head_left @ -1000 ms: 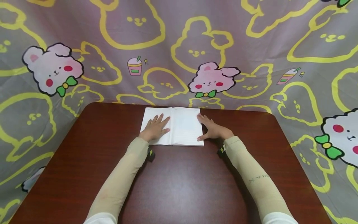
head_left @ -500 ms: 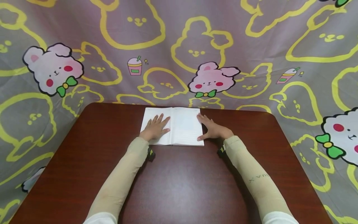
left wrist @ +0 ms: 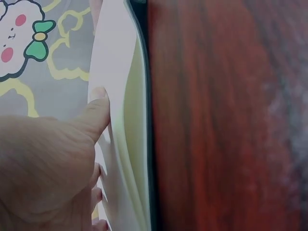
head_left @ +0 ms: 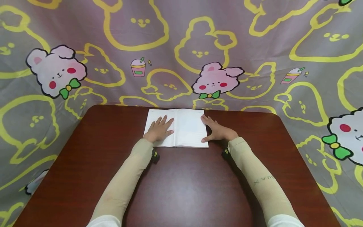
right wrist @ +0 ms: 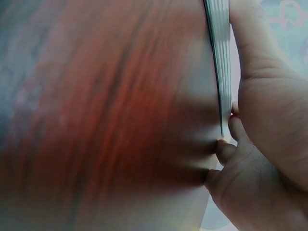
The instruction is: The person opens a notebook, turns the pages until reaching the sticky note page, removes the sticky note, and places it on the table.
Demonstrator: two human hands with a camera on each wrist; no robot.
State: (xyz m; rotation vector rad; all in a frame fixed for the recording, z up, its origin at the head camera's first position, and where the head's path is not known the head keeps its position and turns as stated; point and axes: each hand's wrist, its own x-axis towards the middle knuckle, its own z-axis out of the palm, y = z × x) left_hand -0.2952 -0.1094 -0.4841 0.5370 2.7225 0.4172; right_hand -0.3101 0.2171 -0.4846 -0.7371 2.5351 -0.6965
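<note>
A notebook (head_left: 191, 129) with white pages lies spread out near the table's far edge. My left hand (head_left: 159, 130) rests on its left page, fingers spread and thumb toward the centre fold. In the left wrist view the thumb (left wrist: 98, 110) presses on the paper, and some page edges bow up above the dark cover. My right hand (head_left: 217, 130) is at the right edge, thumb and forefinger apart with their tips on the page margin. In the right wrist view, the other fingertips (right wrist: 225, 151) touch the table beside the layered page edges (right wrist: 220, 53).
The dark red-brown wooden table (head_left: 187, 189) has rounded far corners. A patterned curtain (head_left: 170, 41) with cartoon animals hangs behind it and along both sides. Small black wrist cameras sit under both sleeves.
The head view has shifted very slightly. Both hands keep their places on the notebook.
</note>
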